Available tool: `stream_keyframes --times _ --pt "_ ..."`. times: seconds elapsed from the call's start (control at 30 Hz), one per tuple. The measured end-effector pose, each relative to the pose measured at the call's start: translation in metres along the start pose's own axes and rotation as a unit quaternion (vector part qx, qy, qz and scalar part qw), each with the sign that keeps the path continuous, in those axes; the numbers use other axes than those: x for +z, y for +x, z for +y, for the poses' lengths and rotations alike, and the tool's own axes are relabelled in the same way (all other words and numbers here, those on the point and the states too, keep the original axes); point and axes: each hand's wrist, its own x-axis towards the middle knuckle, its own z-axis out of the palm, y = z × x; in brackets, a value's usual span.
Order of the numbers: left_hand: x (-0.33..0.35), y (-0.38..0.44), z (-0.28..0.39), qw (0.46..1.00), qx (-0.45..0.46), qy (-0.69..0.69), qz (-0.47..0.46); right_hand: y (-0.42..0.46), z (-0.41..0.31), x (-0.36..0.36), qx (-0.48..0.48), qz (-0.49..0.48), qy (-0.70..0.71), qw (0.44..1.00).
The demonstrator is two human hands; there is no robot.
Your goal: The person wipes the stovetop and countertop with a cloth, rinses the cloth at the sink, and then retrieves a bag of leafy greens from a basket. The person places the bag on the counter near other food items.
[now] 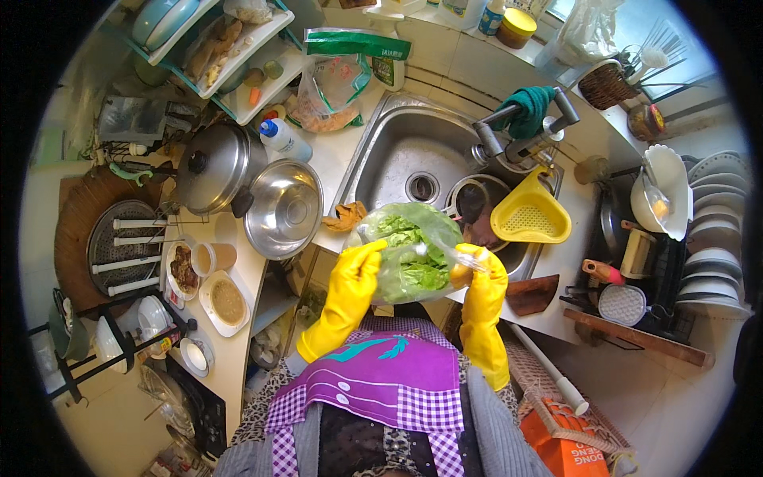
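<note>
A clear plastic bag (390, 286) with green leafy lettuce (417, 244) in it is held up before me at the sink's near edge. My left hand (356, 271), in a yellow rubber glove, pinches the bag's left side. My right hand (480, 280), gloved alike, grips the gathered plastic at the bag's right side. Something orange-brown (461, 275) shows by the bag near my right fingers; what it is I cannot tell. Just beyond lies the stainless steel sink (387, 149). At the sink's near left corner is a crumpled brown-orange cloth or glove (346, 216).
A steel bowl (283, 208) and a lidded pot (211, 167) stand left. Right of the bag are a yellow corner strainer (530, 214), a faucet (524, 143) with a green cloth, and a rack of plates (715, 238). A cleaver-like brown blade (532, 295) lies on the right counter.
</note>
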Motion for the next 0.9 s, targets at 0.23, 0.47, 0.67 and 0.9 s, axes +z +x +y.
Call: stream_keyframes --times 0.23,0.47,0.67,0.9 --pt "-0.042 -0.019 -0.038 0.973 -0.088 -0.213 -0.016 -0.009 0.004 -0.011 -0.104 0.113 -0.047 0.987" --pt "-0.006 0.013 -0.008 0.979 -0.008 0.013 -0.205 -0.008 -0.022 0.024 -0.037 0.085 -0.023 0.995" --pt "-0.019 0.001 -0.045 0.950 -0.030 -0.162 -0.267 0.007 -0.049 0.039 -0.002 0.102 0.041 0.994" --pt "-0.122 -0.049 -0.073 0.930 -0.021 -0.350 -0.106 -0.031 -0.081 0.090 -0.020 0.033 -0.036 0.999"
